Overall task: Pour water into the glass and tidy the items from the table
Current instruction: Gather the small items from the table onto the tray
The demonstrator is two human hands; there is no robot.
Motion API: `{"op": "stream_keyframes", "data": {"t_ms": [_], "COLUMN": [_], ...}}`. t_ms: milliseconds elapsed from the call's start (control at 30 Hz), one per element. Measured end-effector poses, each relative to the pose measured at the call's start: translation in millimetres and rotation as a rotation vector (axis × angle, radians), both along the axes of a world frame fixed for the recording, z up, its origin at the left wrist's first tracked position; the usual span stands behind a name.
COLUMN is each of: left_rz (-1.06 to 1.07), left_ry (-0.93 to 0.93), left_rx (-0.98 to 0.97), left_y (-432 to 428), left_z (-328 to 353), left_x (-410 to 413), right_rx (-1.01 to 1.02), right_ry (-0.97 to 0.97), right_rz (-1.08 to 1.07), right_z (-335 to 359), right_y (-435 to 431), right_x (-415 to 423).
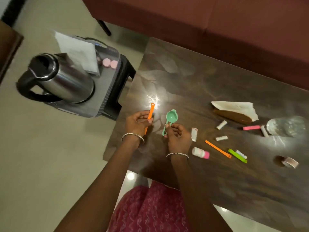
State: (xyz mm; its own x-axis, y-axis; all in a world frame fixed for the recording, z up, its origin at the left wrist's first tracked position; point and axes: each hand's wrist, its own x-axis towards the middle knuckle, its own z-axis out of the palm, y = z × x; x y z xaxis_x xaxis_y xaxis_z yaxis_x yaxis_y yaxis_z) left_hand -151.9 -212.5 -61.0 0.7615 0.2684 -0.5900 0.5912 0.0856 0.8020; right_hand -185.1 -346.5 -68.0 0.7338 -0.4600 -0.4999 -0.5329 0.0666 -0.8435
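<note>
My left hand (138, 123) grips an orange plastic stick (150, 114) above the dark table's (184, 77) left end. Beside it, my right hand (178, 134) pinches the handle of a green measuring spoon (171, 117), bowl pointing away from me. A steel kettle (61, 77) with a black handle stands on a low stool (115, 91) to the left of the table. A clear glass (286, 125) lies at the table's right, blurred. Scattered to the right lie small white rolls (221, 125), a second orange stick (217, 148), a green stick (236, 155), a pink stick (250, 127) and a small white bottle with a pink cap (199, 153).
A brown pouch with a white tissue (234, 109) lies at mid-table. A tape roll (289, 162) sits near the right edge. The stool also carries white paper (78, 51) and two pink round tablets (109, 62). A maroon sofa (217, 22) runs behind the table.
</note>
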Motion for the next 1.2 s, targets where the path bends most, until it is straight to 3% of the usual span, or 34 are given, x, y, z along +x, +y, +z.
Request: {"op": "stream_keyframes", "data": {"t_ms": [267, 500, 733, 1000, 1200], "left_rz": [0.077, 0.102, -0.035, -0.198, -0.285], "left_ry": [0.019, 0.017, 0.041, 0.109, 0.066], "left_rx": [0.286, 0.453, 0.875, 1.095, 1.102], "left_y": [113.3, 161.3, 171.8, 178.6, 182.9], "left_z": [-3.9, -12.7, -34.7, -75.7, -86.9], "left_x": [33.4, 76.7, 134.8, 165.9, 164.8], "right_rx": [0.060, 0.008, -0.019, -0.201, -0.459], "right_ry": [0.023, -0.007, 0.025, -0.025, -0.004], "right_rz": [0.132, 0.284, 0.330, 0.453, 0.573], "right_z": [-7.4, -13.2, -29.8, -48.7, -50.7], "right_y": [107.6, 168.1, 199.9, 224.8, 234.5], "right_x": [49.8, 102.6, 164.2, 203.6, 219.0]}}
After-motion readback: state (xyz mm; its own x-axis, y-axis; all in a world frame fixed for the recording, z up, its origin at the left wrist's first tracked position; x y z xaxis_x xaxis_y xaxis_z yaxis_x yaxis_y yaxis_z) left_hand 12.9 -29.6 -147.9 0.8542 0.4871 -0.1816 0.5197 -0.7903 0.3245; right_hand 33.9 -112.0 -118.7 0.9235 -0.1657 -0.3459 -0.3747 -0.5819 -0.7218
